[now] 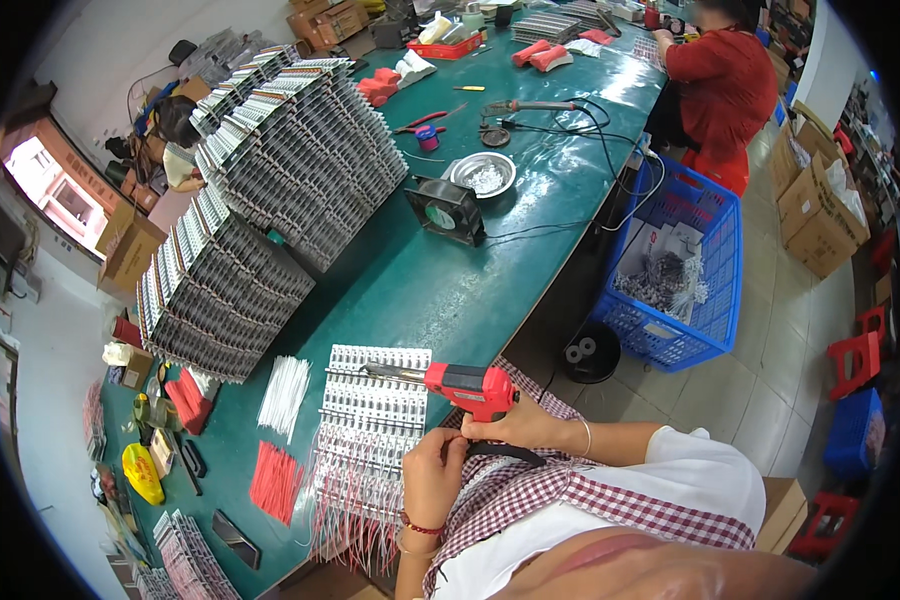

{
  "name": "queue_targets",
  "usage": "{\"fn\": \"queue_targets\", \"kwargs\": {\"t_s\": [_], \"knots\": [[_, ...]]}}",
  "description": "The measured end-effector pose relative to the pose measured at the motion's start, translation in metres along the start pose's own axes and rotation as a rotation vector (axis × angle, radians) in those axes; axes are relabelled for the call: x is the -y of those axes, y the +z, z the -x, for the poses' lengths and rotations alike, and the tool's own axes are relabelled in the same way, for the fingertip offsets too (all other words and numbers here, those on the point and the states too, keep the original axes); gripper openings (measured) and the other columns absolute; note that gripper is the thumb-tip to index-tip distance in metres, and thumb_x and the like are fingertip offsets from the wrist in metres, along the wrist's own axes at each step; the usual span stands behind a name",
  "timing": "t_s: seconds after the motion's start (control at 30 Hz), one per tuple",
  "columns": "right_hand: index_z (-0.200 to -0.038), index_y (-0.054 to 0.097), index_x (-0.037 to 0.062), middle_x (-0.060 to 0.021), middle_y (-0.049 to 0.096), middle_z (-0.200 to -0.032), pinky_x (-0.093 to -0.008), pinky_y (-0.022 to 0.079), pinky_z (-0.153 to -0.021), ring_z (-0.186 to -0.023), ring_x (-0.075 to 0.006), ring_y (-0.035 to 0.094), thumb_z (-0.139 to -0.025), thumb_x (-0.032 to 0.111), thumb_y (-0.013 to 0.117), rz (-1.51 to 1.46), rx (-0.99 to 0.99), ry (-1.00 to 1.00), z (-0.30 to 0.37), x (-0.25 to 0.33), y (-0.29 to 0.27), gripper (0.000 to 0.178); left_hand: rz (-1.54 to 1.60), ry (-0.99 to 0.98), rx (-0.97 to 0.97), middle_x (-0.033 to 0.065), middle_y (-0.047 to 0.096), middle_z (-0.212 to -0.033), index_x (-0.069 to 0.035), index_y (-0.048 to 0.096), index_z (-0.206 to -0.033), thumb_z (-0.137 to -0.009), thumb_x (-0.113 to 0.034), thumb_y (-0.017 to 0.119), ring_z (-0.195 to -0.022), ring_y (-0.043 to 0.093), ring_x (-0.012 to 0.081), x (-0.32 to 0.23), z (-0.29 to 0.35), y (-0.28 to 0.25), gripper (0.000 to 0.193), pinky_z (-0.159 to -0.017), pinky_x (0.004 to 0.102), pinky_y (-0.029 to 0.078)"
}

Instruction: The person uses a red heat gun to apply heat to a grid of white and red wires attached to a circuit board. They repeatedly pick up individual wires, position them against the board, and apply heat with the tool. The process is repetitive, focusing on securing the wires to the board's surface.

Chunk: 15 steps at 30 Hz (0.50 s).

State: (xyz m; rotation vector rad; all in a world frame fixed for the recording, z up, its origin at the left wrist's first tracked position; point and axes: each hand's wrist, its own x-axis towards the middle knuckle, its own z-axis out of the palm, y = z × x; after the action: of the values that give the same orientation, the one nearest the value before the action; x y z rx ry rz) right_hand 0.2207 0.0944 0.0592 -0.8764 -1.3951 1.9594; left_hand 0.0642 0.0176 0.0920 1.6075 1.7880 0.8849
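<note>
My right hand (520,422) is closed round the handle of a red and black soldering gun (475,388), its thin metal tip reaching left over a panel of small white and silver parts (378,385). Just below, my left hand (435,470) has its fingers curled at the end of a thick black cord (505,453); the fingertips are partly hidden. Red and white wires (355,510) hang from the panel's near rows. Left of the panel lie a bundle of white wires (285,398) and a bundle of red wires (276,482).
Tall stacks of similar panels (300,150) stand on the green table (440,300). Beyond are a black fan (445,212), a metal bowl of white bits (485,178) and a soldering iron (535,106). A blue crate (715,290) stands right. Another person in red (725,90) works at the far end.
</note>
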Motion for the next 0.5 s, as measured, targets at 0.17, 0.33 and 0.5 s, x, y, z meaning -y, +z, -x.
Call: {"fn": "queue_targets", "kwargs": {"t_s": [0.17,0.33,0.5], "knots": [[-0.091,0.064,0.0019,-0.0024,0.066,-0.081,-0.0260,0.050,-0.074,-0.076,-0.0093,0.062,-0.081,0.012,0.071,-0.052,0.020,0.002,-0.003,-0.005,0.001,0.016,0.050,-0.039,-0.014,0.0138,0.067,-0.069,0.005,0.063,-0.088,-0.086,-0.005,0.061,-0.062,0.067,0.0183,0.001,0.001,0.001,0.011,-0.056,0.0285,0.050],[-0.092,0.063,0.0013,-0.0028,0.066,-0.083,-0.0270,0.051,-0.075,-0.078,-0.0098,0.062,-0.083,0.015,0.072,-0.033,0.024,-0.039,-0.004,-0.008,0.003,0.019,0.037,-0.048,-0.022,0.0137,0.068,-0.070,0.005,0.063,-0.087,-0.087,-0.005,0.060,-0.064,0.068,0.0183,0.001,0.001,-0.001,0.010,-0.058,0.0279,0.051],[-0.105,0.058,-0.0009,-0.0040,0.064,-0.081,-0.0271,0.050,-0.072,-0.076,-0.0108,0.061,-0.084,0.016,0.072,-0.214,0.088,0.014,-0.010,-0.002,0.007,0.030,0.087,-0.083,-0.043,0.0130,0.068,-0.071,0.006,0.063,-0.087,-0.088,-0.004,0.059,-0.065,0.068,0.0174,0.011,0.006,-0.002,0.011,-0.060,0.0265,0.052]]}}
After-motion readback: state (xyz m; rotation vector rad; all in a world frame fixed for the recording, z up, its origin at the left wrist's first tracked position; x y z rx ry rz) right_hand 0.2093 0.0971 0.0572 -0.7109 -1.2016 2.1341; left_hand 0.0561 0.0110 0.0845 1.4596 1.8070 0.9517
